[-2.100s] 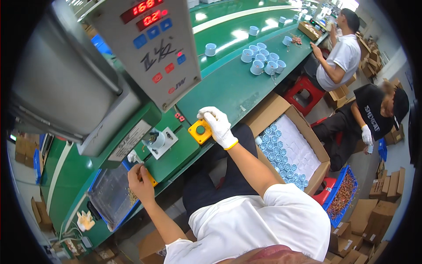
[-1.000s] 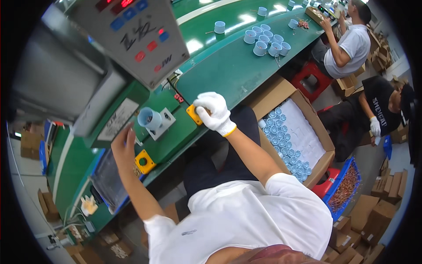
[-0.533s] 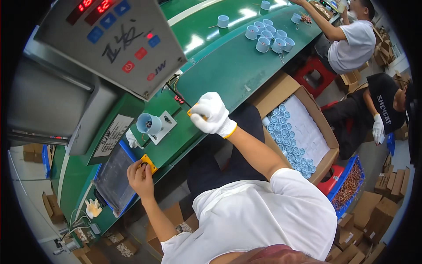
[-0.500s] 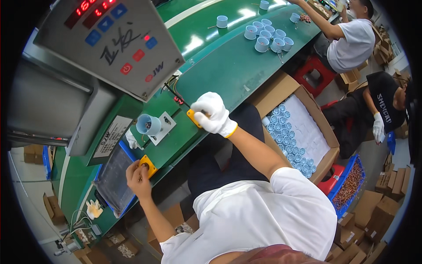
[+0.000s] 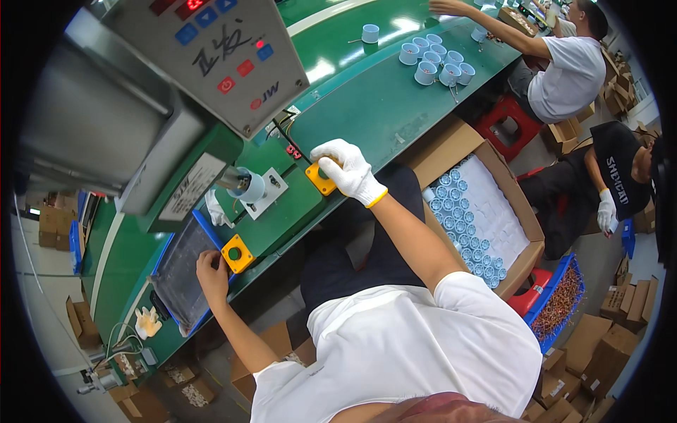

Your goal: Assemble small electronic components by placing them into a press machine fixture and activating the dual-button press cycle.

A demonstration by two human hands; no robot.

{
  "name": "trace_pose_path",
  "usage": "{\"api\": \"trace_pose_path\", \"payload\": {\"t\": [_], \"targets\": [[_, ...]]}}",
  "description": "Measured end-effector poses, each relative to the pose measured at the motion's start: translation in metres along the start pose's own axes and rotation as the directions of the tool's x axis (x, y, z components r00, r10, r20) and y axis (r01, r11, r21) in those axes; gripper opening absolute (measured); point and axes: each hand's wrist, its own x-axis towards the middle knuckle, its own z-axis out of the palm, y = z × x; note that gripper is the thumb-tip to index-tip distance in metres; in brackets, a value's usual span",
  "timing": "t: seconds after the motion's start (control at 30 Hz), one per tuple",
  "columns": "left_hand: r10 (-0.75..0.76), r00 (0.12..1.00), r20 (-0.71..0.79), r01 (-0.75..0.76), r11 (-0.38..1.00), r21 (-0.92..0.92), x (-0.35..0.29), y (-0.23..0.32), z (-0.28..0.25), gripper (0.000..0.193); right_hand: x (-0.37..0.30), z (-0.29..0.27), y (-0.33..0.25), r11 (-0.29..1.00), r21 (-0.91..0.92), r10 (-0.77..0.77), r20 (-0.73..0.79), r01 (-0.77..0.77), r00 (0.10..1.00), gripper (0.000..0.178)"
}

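I'm looking at a factory assembly line: a long green workbench (image 5: 367, 113) beyond my hands, a press machine (image 5: 141, 120) above them, cardboard boxes (image 5: 606, 338) stacked to my right.

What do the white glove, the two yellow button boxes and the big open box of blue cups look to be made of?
The glove on the right hand looks like knitted cotton, matte, with a yellow cuff edge. The yellow button boxes seem to be moulded plastic with a smooth, even colour. The open box is probably corrugated cardboard: dull brown with folded flaps.

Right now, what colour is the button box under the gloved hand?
Yellow-orange button box, seen in the head view.
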Motion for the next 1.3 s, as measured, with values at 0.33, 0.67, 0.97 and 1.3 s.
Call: {"api": "trace_pose_path", "payload": {"t": [0.33,0.67,0.97,1.3], "targets": [[0.088,0.976,-0.197,-0.089,0.996,0.006,0.0,-0.009,0.006,0.012,-0.002,0.009,0.004,0.977,0.167,0.149,-0.073,-0.135,0.986,0.02],[0.117,0.953,-0.278,-0.143,0.987,-0.075,0.006,0.002,0.005,0.025,0.036,-0.014,0.032,0.549,0.75,0.577,-0.021,-0.369,0.817,0.037],[0.073,0.97,-0.231,-0.098,0.991,-0.096,-0.012,-0.004,-0.001,0.021,0.028,0.1,-0.155,0.921,-0.334,0.208,-0.013,-0.2,0.978,0.101],[0.051,0.977,-0.207,-0.078,0.989,-0.123,-0.012,0.0,-0.004,0.021,0.059,0.101,-0.108,0.977,0.074,-0.145,-0.465,0.202,0.873,0.059]]}}
